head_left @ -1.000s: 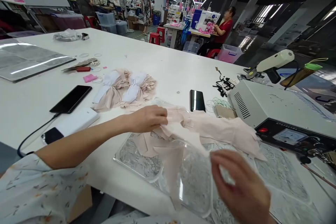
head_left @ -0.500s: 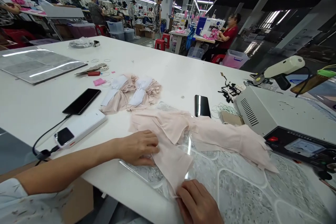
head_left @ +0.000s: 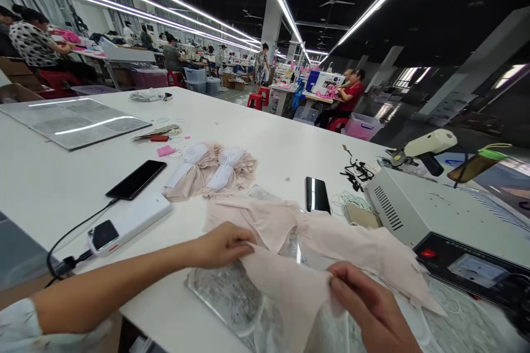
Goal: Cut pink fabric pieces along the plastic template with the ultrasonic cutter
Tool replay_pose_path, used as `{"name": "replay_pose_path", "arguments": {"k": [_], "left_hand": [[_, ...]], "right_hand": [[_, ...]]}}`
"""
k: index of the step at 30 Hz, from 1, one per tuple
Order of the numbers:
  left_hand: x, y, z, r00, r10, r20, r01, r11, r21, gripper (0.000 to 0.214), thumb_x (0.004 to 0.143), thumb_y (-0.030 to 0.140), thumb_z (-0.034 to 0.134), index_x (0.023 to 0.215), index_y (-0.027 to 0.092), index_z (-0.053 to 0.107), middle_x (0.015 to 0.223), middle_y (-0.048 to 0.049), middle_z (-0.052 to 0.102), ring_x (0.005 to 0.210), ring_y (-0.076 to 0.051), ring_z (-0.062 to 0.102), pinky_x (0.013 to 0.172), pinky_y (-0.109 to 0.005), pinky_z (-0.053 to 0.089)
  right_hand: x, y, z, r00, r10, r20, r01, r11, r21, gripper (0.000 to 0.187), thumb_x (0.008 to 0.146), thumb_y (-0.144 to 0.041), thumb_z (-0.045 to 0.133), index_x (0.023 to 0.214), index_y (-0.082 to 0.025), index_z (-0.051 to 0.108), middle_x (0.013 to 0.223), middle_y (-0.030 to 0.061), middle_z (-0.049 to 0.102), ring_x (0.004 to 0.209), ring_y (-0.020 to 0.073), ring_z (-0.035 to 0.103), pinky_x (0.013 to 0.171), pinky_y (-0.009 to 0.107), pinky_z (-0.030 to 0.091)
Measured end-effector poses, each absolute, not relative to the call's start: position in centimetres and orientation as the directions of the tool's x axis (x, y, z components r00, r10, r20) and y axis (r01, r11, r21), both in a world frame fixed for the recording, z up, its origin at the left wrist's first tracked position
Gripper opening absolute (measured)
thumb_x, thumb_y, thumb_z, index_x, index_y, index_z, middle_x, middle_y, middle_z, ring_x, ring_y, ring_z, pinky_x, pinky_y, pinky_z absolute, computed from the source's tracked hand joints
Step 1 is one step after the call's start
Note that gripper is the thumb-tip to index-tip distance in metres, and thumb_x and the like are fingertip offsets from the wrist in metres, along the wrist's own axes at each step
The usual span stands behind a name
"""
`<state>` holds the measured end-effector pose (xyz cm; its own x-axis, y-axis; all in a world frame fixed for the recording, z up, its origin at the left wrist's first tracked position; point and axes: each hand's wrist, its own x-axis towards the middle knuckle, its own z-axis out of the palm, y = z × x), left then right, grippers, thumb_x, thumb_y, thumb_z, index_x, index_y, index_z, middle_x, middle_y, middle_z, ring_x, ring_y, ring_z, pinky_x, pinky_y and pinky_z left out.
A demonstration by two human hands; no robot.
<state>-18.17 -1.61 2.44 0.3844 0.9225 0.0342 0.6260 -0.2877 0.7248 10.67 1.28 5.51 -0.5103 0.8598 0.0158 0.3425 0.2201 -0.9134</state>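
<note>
A pale pink fabric piece (head_left: pixel 290 287) is stretched between my hands, lifted a little over a clear patterned plate (head_left: pixel 232 292). My left hand (head_left: pixel 226 245) pinches its upper left corner. At its right edge, my right hand (head_left: pixel 372 303) grips it between thumb and fingers. More pale pink fabric pieces (head_left: pixel 351 240) lie spread on the plate just beyond, reaching toward the right. Two bundles of pink pieces, a left one (head_left: pixel 194 171) and a right one (head_left: pixel 232 168), sit farther back, wrapped with white paper bands.
At left are a phone (head_left: pixel 136 179) cabled to a white power bank (head_left: pixel 132 223) and a clear sheet (head_left: pixel 74 121). Another phone (head_left: pixel 317 194) lies beyond the fabric. A grey machine box (head_left: pixel 439 204) with a lit red switch stands at right. Co-workers sit at sewing machines behind.
Both hands have raised the fabric piece off the plate. My right hand has moved up and to the right, and my left hand now pinches the corner. The head view has tilted upward.
</note>
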Motion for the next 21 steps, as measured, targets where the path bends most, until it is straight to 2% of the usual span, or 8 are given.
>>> {"name": "replay_pose_path", "arguments": {"k": [4,5,7,10,11,14,18,21], "left_hand": [[-21.8,2.0,4.6,0.334,0.943,0.014,0.664,-0.246,0.706,0.041,0.095,0.046,0.039,0.089,0.014,0.063,0.077,-0.0015,0.065,0.068,-0.013,0.058,0.058,-0.018,0.042],[-22.3,3.3,4.8,0.318,0.948,0.018,0.68,-0.241,0.692,0.042,0.094,0.049,0.039,0.087,0.014,0.063,0.074,-0.0012,0.064,0.065,-0.013,0.057,0.056,-0.019,0.041],[-22.6,5.8,4.7,0.279,0.959,0.045,0.717,-0.239,0.654,0.039,0.091,0.048,0.044,0.084,0.015,0.062,0.074,-0.0019,0.063,0.069,-0.015,0.057,0.059,-0.021,0.041],[-21.5,7.6,3.9,0.202,0.968,0.148,0.758,-0.25,0.603,0.033,0.088,0.045,0.046,0.093,0.016,0.061,0.094,-0.0076,0.062,0.088,-0.021,0.055,0.069,-0.026,0.043],[-20.9,7.4,3.7,0.202,0.965,0.164,0.763,-0.26,0.592,0.032,0.088,0.043,0.046,0.096,0.016,0.06,0.101,-0.0093,0.06,0.093,-0.023,0.054,0.072,-0.028,0.044],[-19.2,5.5,2.9,0.251,0.96,0.124,0.768,-0.276,0.578,0.026,0.085,0.039,0.052,0.088,0.016,0.063,0.096,-0.0077,0.06,0.087,-0.02,0.056,0.077,-0.029,0.044],[-17.9,2.4,2.0,0.251,0.968,-0.007,0.782,-0.199,0.59,0.024,0.076,0.039,0.067,0.082,0.016,0.064,0.086,-0.0048,0.061,0.075,-0.019,0.057,0.067,-0.027,0.043],[-17.5,1.3,1.4,0.22,0.973,-0.068,0.768,-0.13,0.627,0.015,0.075,0.029,0.068,0.079,0.015,0.063,0.087,-0.0038,0.061,0.075,-0.017,0.057,0.066,-0.025,0.043]], "right_hand": [[8.0,5.6,5.6,-0.46,0.888,-0.021,0.268,0.116,-0.956,0.034,0.089,-0.045,0.05,0.067,-0.019,0.053,0.062,-0.0019,0.049,0.063,0.0136,0.051,0.062,0.027,0.047],[7.1,6.6,5.3,-0.446,0.894,-0.036,0.27,0.096,-0.958,0.032,0.092,-0.043,0.048,0.074,-0.017,0.057,0.068,-0.0004,0.055,0.066,0.014,0.055,0.065,0.029,0.049],[5.7,8.5,4.5,-0.44,0.894,-0.084,0.283,0.05,-0.958,0.029,0.091,-0.039,0.054,0.107,-0.015,0.059,0.103,0.0051,0.063,0.086,0.0169,0.063,0.075,0.036,0.054],[4.6,10.2,3.3,-0.444,0.885,-0.138,0.3,0.002,-0.954,0.034,0.091,-0.037,0.055,0.119,-0.017,0.056,0.119,0.0073,0.059,0.102,0.0224,0.061,0.084,0.042,0.053],[4.5,10.5,3.0,-0.449,0.881,-0.148,0.303,-0.006,-0.953,0.034,0.092,-0.037,0.053,0.118,-0.016,0.057,0.119,0.0069,0.059,0.103,0.0231,0.061,0.085,0.042,0.053],[5.0,10.9,2.4,-0.475,0.864,-0.166,0.303,-0.016,-0.953,0.029,0.092,-0.039,0.052,0.115,-0.022,0.059,0.122,0.008,0.059,0.101,0.0203,0.06,0.084,0.04,0.053],[5.4,11.0,2.2,-0.484,0.856,-0.18,0.302,-0.03,-0.953,0.027,0.092,-0.039,0.052,0.111,-0.022,0.06,0.118,0.0068,0.061,0.097,0.0188,0.061,0.082,0.037,0.054],[5.3,10.9,2.2,-0.466,0.869,-0.166,0.301,-0.021,-0.953,0.025,0.091,-0.04,0.052,0.095,-0.018,0.062,0.093,0.0029,0.064,0.077,0.0139,0.061,0.07,0.031,0.053]]}}
